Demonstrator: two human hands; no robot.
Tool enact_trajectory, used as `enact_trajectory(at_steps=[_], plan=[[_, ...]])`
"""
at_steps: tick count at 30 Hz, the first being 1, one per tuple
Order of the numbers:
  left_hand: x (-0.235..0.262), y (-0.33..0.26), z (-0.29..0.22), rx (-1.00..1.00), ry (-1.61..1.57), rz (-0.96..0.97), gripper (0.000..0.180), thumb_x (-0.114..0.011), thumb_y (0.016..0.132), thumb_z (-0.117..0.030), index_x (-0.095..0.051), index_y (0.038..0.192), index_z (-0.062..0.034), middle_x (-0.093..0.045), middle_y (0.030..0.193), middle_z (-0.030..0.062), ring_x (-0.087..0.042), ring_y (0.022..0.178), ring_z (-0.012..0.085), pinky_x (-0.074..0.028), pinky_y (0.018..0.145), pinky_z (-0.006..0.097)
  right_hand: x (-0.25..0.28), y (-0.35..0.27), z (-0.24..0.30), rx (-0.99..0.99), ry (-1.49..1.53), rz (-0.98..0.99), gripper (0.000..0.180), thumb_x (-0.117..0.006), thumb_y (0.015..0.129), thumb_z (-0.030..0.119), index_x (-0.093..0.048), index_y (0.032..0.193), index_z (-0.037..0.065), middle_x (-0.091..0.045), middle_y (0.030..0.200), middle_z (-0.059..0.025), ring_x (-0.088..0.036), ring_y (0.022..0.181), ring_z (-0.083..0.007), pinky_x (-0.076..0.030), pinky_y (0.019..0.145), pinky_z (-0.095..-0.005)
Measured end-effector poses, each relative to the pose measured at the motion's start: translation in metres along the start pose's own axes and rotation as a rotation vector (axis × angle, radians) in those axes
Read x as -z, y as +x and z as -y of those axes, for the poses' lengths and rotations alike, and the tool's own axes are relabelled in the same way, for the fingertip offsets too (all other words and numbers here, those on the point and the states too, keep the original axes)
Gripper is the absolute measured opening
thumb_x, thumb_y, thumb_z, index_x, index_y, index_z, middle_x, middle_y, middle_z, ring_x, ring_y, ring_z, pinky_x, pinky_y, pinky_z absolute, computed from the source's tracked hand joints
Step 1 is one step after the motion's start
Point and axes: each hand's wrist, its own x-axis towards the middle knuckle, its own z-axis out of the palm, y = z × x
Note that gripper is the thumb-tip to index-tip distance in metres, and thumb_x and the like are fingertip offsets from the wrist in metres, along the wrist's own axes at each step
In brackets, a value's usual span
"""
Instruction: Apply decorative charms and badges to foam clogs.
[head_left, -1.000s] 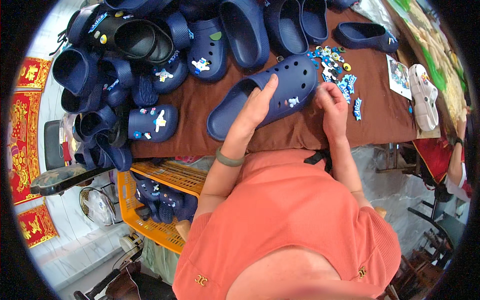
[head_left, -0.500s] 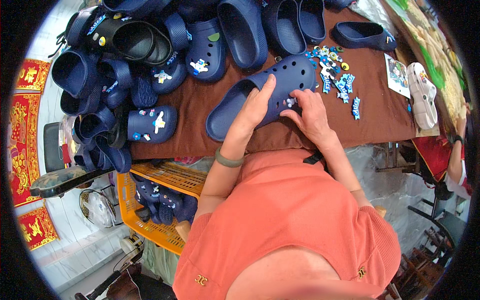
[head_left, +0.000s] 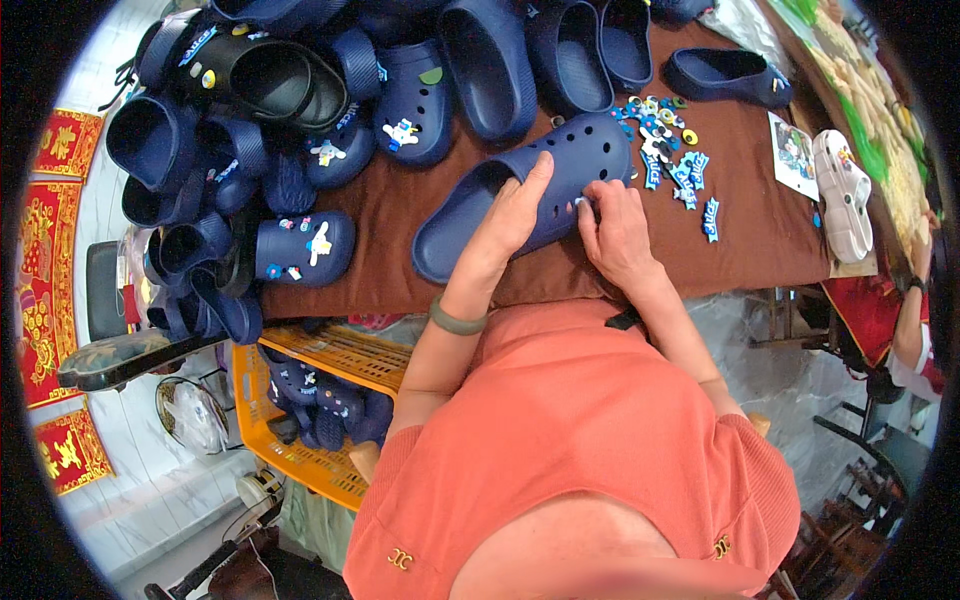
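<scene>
A navy clog (head_left: 575,160) with holes in its upper lies tilted on the brown cloth in front of me, toe to the upper right. My left hand (head_left: 510,220) grips its near side, thumb laid over the upper and the other fingers hidden. My right hand (head_left: 618,232) is closed at the clog's near side, thumb and bent fingers pinching a small pale shoe charm (head_left: 580,203) against the upper. The fingers cover most of that charm. Just beyond the toe, loose shoe charms (head_left: 660,140) lie in a heap, several of them blue-and-white lettered tags (head_left: 711,220).
Many navy clogs (head_left: 415,105) and a black clog (head_left: 275,85) crowd the left and back of the brown cloth (head_left: 760,210). At right are a picture card (head_left: 792,155) and a white clog (head_left: 843,195). An orange crate (head_left: 300,475) of clogs stands below left. Another person's arm (head_left: 910,320) shows far right.
My right hand's fingers have drawn together over the charm, which was in plainer sight before. My left hand and the clog have stayed in place.
</scene>
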Motion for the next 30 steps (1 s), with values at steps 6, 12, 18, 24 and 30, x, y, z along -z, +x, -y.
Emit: enact_trajectory(at_steps=[6,12,18,24,30], plan=[[-0.002,-0.002,-0.001,-0.007,-0.013,0.018,0.045,-0.042,0.103,-0.042,-0.062,0.116,-0.0031,-0.067,0.105,0.0076,-0.065,0.088,0.0126,-0.053,0.075,0.026,-0.002,0.002,0.001,-0.046,0.043,0.004,0.023,-0.068,0.082,0.007,-0.051,0.097,0.003,-0.052,0.094,-0.0158,-0.05,0.081,-0.0336,-0.04,0.07,-0.0415],[-0.004,-0.001,-0.001,-0.044,0.027,-0.011,0.054,-0.038,0.103,-0.045,-0.063,0.115,0.0014,-0.067,0.107,0.0093,-0.062,0.093,0.0154,-0.051,0.082,0.03,-0.009,0.0,0.001,-0.035,-0.019,-0.014,0.026,-0.071,0.08,0.009,-0.051,0.097,0.004,-0.052,0.096,-0.0157,-0.05,0.081,-0.0332,-0.04,0.071,-0.041],[-0.003,0.001,0.0,-0.057,0.047,-0.004,0.056,-0.036,0.103,-0.046,-0.063,0.116,0.0018,-0.067,0.107,0.0103,-0.062,0.095,0.0155,-0.05,0.084,0.031,-0.015,-0.004,-0.002,-0.015,0.014,-0.074,0.03,-0.072,0.079,0.008,-0.052,0.101,0.005,-0.052,0.101,-0.0154,-0.051,0.082,-0.0331,-0.041,0.073,-0.041],[0.009,0.009,0.014,-0.046,0.06,0.028,0.05,-0.041,0.103,-0.043,-0.06,0.121,-0.0006,-0.065,0.112,0.01,-0.065,0.096,0.0162,-0.053,0.084,0.03,-0.003,0.003,0.002,0.056,0.09,-0.016,0.027,-0.073,0.079,0.01,-0.054,0.099,0.007,-0.054,0.101,-0.0128,-0.052,0.084,-0.0311,-0.04,0.071,-0.0393],[0.0,0.004,0.007,-0.051,0.08,-0.032,0.058,-0.037,0.102,-0.047,-0.065,0.113,0.0028,-0.068,0.106,0.0118,-0.063,0.097,0.0177,-0.049,0.087,0.033,-0.006,0.01,0.004,0.062,-0.023,0.021,0.021,-0.072,0.081,0.013,-0.056,0.092,0.008,-0.055,0.091,-0.0098,-0.052,0.075,-0.029,-0.039,0.067,-0.0374]])
